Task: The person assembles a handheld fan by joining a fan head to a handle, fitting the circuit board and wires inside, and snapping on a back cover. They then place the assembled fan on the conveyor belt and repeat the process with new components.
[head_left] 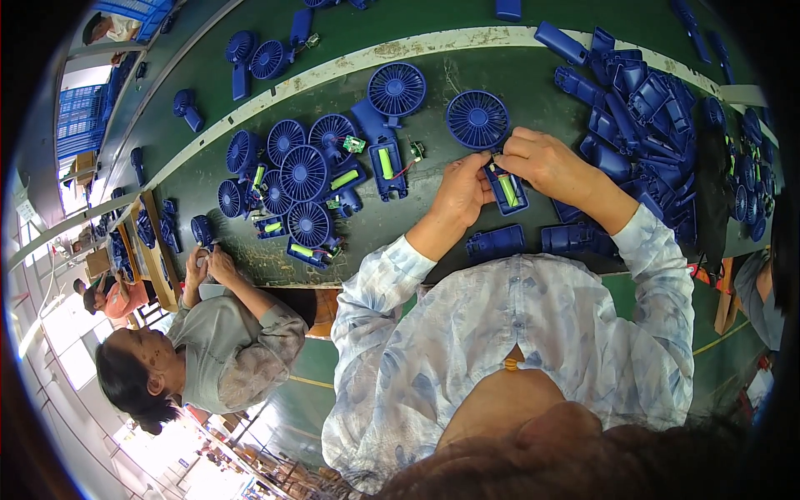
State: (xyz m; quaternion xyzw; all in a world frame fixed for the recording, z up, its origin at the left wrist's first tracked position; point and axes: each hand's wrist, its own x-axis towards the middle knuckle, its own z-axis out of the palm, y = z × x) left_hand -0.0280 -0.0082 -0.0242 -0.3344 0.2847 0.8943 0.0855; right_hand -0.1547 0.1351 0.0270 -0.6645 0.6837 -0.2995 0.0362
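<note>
A blue handheld fan (477, 119) lies on the bench in front of me, its round grille pointing away. Its handle is uncovered and shows a green battery (507, 191) inside. My left hand (461, 193) is closed at the left side of the handle, thumb and fingertips near the neck. From the right, my right hand (543, 165) pinches at the same neck, its fingers bent over the top of the handle. Whatever small part lies between the fingertips is hidden. Blue handle shells (495, 242) lie just below the fan, near the bench edge.
Several blue fans (305, 173) with green batteries and circuit boards cluster on the left. A large heap of blue handle shells (646, 104) lies to the right. A pale strip (467, 39) crosses the green bench (417, 242). At the left, a co-worker (237, 358) handles another fan.
</note>
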